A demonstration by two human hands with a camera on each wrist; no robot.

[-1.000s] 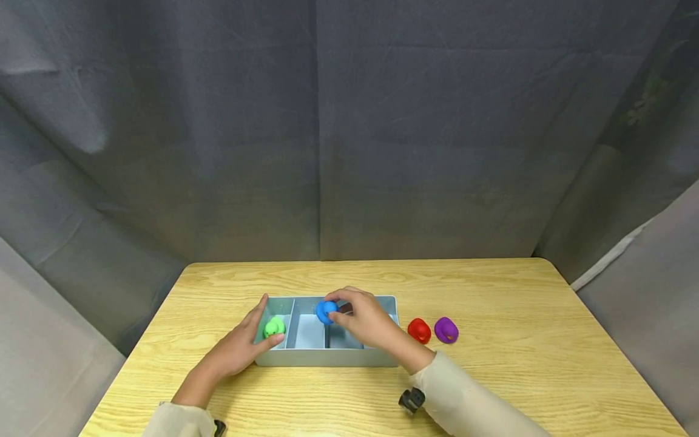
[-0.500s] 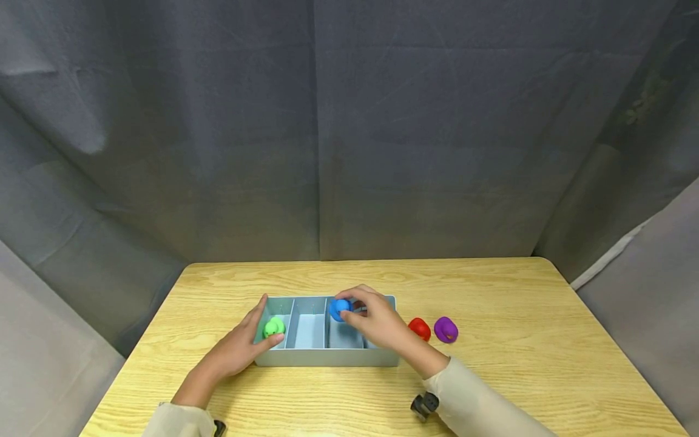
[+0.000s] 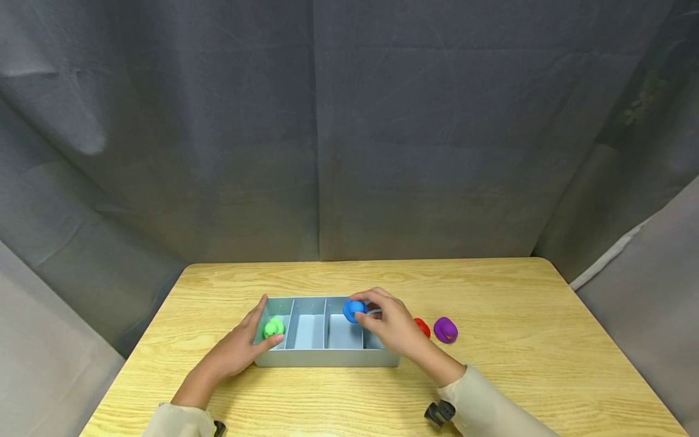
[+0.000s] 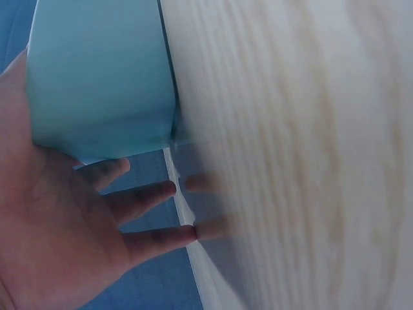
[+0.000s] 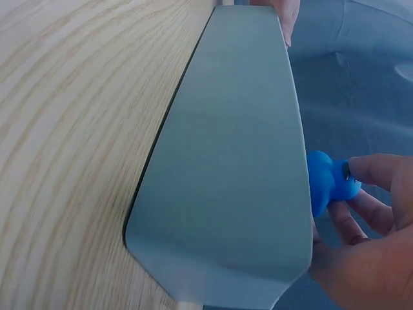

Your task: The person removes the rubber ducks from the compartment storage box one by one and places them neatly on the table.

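Observation:
A grey-blue divided box [image 3: 327, 358] lies lengthwise on the table. My right hand [image 3: 393, 321] pinches a blue rubber duck [image 3: 354, 311] between thumb and fingers, over the third compartment from the left. In the right wrist view the blue duck [image 5: 326, 181] shows just above the box's rim. Against the box's left end rests my left hand [image 3: 237, 346], its thumb over the front rim. The left wrist view shows that hand's fingers [image 4: 151, 244] stretched out straight past the box. A green rubber duck [image 3: 274, 328] sits in the leftmost compartment, near the thumb.
To the right of the box, a red rubber duck [image 3: 422, 328] is partly covered by my right wrist. A purple rubber duck [image 3: 446, 329] lies farther right on the wooden table [image 3: 519, 340]. Dark grey curtains [image 3: 349, 152] hang behind the table.
My right hand has carried the blue duck rightward, from above the second compartment's right divider to the third compartment. Its wrist now covers more of the red duck. The left hand stays put.

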